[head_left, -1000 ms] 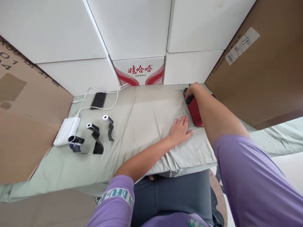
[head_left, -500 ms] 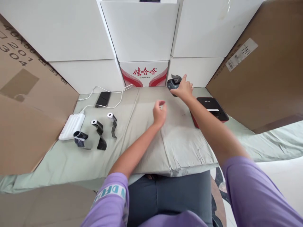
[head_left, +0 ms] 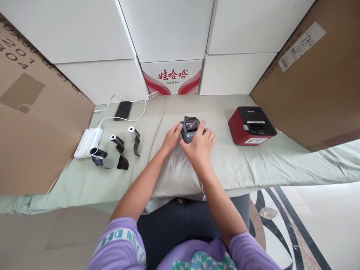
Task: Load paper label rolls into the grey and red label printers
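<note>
A small dark grey portable printer (head_left: 188,135) is in front of me at the middle of the cloth. A strip of black printed paper (head_left: 192,123) sticks out of its top. My right hand (head_left: 200,145) grips it, thumb on the near side and fingers along the right. Against its left edge is my left hand (head_left: 172,138), its fingers curled round the side. My fingers hide part of the casing. Three paper rolls with dark loose ends stand to the left: a wide one (head_left: 98,153), a middle one (head_left: 118,142) and a narrow one (head_left: 134,132).
A red and black desktop printer (head_left: 242,129) sits at the right. On the left are a white power bank (head_left: 89,143), a black phone (head_left: 123,110) and a white cable (head_left: 142,116). Cardboard walls (head_left: 317,93) flank the cloth-covered table (head_left: 225,170); white boxes (head_left: 168,33) stand behind.
My right hand has brought the portable printer from the back right to the middle, near me. The left hand has moved slightly left and down and now holds its side.
</note>
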`<state>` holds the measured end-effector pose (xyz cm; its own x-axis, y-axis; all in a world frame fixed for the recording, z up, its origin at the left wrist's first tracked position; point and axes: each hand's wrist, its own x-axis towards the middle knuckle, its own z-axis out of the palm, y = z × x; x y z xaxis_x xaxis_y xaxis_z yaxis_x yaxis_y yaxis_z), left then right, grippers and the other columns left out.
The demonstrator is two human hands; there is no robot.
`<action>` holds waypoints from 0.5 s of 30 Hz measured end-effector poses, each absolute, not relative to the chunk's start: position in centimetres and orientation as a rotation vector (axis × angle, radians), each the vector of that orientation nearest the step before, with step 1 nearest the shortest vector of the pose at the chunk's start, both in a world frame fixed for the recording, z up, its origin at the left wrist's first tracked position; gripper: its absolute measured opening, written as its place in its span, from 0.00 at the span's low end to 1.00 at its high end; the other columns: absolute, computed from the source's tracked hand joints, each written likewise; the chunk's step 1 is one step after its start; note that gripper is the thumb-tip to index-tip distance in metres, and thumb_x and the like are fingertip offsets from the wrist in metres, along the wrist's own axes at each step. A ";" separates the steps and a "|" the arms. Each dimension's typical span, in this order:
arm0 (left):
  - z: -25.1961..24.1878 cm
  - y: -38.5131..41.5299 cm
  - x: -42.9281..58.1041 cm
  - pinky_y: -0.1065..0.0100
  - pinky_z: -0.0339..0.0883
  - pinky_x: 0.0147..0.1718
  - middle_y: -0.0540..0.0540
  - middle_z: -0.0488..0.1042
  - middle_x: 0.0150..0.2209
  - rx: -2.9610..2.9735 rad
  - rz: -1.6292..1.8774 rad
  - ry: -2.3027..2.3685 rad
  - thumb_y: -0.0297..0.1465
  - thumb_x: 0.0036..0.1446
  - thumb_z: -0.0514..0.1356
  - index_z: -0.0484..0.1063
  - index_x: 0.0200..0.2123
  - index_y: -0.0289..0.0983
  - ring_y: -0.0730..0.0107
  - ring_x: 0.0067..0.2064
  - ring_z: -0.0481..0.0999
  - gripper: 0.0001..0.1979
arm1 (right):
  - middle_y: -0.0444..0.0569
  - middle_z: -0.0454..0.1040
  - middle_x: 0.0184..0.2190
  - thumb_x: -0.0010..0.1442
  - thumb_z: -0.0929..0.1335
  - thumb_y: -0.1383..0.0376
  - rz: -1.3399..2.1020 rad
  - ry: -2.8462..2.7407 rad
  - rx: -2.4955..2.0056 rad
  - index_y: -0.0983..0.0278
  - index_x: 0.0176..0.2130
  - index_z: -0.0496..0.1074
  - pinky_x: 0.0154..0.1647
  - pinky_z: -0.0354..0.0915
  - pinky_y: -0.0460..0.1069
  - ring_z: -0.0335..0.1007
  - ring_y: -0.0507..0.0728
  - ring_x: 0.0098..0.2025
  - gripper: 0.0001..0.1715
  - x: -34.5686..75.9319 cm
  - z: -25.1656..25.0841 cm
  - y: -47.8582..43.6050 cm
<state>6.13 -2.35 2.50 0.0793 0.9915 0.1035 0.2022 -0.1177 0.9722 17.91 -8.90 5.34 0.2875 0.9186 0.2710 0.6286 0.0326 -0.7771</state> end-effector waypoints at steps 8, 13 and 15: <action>2.9 -2.5 5.4 0.38 0.26 0.78 0.48 0.70 0.72 1.837 0.579 1.487 0.36 0.75 0.43 0.75 0.65 0.47 0.59 0.79 0.58 0.27 | 0.72 0.67 0.57 0.56 0.76 0.57 0.229 -1.414 -2.117 0.75 0.75 0.54 0.61 0.61 0.72 0.62 0.77 0.59 0.59 15.1 4.1 -11.2; 2.7 -1.7 4.2 0.40 0.27 0.79 0.46 0.71 0.72 1.852 0.545 1.444 0.37 0.73 0.44 0.73 0.67 0.45 0.57 0.79 0.59 0.28 | 0.74 0.67 0.58 0.53 0.79 0.50 0.293 -1.399 -2.065 0.74 0.76 0.52 0.63 0.61 0.72 0.62 0.79 0.61 0.67 15.6 3.1 -11.2; 2.8 -1.3 3.2 0.43 0.28 0.79 0.46 0.67 0.74 1.878 0.509 1.371 0.38 0.73 0.45 0.70 0.70 0.44 0.57 0.79 0.58 0.29 | 0.74 0.68 0.60 0.53 0.79 0.44 0.401 -1.411 -1.987 0.73 0.77 0.51 0.66 0.59 0.73 0.62 0.80 0.64 0.70 17.4 3.0 -10.3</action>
<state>3.22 -1.35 2.77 0.3488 0.9311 -0.1066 0.6359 -0.1516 0.7567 17.44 -10.30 2.98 0.3713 0.9204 0.1227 0.7185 -0.2011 -0.6658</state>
